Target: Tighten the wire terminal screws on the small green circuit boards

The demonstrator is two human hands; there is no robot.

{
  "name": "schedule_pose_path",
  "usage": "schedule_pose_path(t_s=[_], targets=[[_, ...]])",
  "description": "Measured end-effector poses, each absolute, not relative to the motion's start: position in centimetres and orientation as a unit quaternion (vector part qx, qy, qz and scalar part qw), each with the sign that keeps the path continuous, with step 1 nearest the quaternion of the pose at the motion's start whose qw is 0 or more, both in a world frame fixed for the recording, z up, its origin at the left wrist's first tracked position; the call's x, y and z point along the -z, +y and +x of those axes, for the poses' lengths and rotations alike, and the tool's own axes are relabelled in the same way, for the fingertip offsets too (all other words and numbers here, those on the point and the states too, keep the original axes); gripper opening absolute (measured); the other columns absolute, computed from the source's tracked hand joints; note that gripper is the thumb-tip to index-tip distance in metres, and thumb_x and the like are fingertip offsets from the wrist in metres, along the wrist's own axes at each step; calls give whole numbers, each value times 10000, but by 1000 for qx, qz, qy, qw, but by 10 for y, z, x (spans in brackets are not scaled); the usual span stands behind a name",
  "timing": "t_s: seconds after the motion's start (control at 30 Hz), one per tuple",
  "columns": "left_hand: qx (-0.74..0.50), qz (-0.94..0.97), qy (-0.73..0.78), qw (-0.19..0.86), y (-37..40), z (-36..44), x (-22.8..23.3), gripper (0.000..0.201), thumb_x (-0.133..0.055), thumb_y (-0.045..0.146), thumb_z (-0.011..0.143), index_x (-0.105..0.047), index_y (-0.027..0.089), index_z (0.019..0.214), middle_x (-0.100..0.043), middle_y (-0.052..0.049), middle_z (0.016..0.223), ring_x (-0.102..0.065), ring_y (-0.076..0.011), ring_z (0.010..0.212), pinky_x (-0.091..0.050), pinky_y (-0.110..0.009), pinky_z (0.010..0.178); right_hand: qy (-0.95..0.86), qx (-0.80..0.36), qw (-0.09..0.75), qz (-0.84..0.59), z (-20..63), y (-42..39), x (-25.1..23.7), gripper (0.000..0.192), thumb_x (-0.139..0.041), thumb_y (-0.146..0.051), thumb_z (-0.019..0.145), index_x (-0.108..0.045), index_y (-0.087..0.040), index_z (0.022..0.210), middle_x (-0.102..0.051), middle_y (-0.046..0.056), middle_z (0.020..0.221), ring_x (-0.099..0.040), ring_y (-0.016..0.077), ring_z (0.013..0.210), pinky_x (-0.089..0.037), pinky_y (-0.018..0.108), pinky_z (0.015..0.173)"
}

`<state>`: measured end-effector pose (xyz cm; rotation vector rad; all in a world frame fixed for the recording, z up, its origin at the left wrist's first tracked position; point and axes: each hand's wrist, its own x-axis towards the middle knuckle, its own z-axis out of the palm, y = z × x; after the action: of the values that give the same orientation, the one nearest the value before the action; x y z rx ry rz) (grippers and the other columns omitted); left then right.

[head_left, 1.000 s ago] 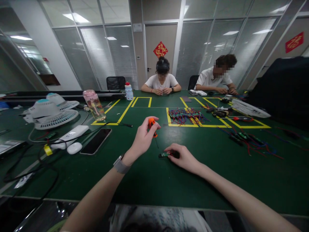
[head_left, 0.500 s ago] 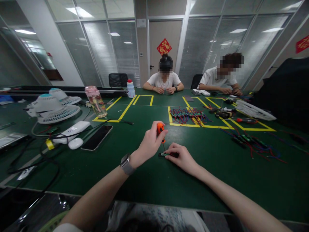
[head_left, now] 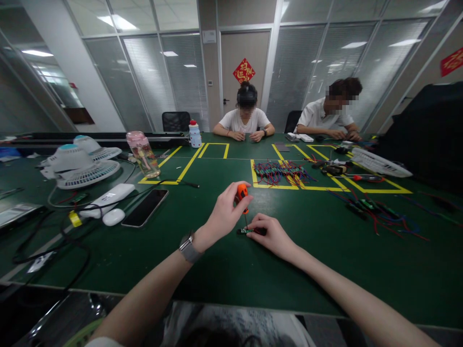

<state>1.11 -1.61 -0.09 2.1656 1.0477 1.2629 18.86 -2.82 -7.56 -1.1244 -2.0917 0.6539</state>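
At the frame's centre, the left hand (head_left: 222,212) is gripping an orange screwdriver (head_left: 241,193); the right hand (head_left: 273,234) is pinching a small circuit board (head_left: 246,231).

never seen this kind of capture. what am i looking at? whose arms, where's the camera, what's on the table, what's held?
There is no machine here: the camera sits on a person's head and looks forward and down, so the two bare arms coming from the bottom edge are that person's own. The left hand, with a watch on its wrist, holds a small orange-handled screwdriver upright, tip down on a small green circuit board. The right hand pins that board to the green table. To the left lie a phone, a pink bottle and white fans; further back is a pile of red and blue wires. Two other people sit at the far side.
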Motion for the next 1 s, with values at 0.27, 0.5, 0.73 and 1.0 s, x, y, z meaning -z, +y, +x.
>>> schedule_pose_path(t_s=[0.27,0.5,0.73,1.0], targets=[[-458,802,293,246,-18,9,1,282,-517,250,922,-521,195,1198,-625,-60,1066,-605,-161,898,-498,-271,825,-805,-259,328,-421,195,-25,76,109,-708,-159,769,-731,-169,876,-620,23,780,-581,149,684,-456,257,633],[-511,781,250,259,-18,11,1,296,-430,205,962,-554,220,1230,-568,-89,1205,-607,-177,1022,-502,-284,860,-802,-256,350,-411,195,-24,82,71,-692,-134,779,-727,-165,833,-620,26,782,-575,145,675,-447,251,623],[-547,766,307,139,-20,13,-3,145,-667,266,837,-677,190,959,-509,-20,852,-539,-139,790,-478,-261,737,-801,-255,351,-413,194,-26,80,84,-685,-131,780,-731,-172,837,-623,29,794,-580,148,684,-452,257,631],[-522,778,263,230,-19,11,-4,285,-461,232,961,-625,212,1193,-603,-55,945,-586,-145,856,-484,-259,761,-799,-254,352,-417,194,-24,83,99,-694,-120,773,-739,-169,846,-624,33,806,-580,148,698,-450,257,641]])
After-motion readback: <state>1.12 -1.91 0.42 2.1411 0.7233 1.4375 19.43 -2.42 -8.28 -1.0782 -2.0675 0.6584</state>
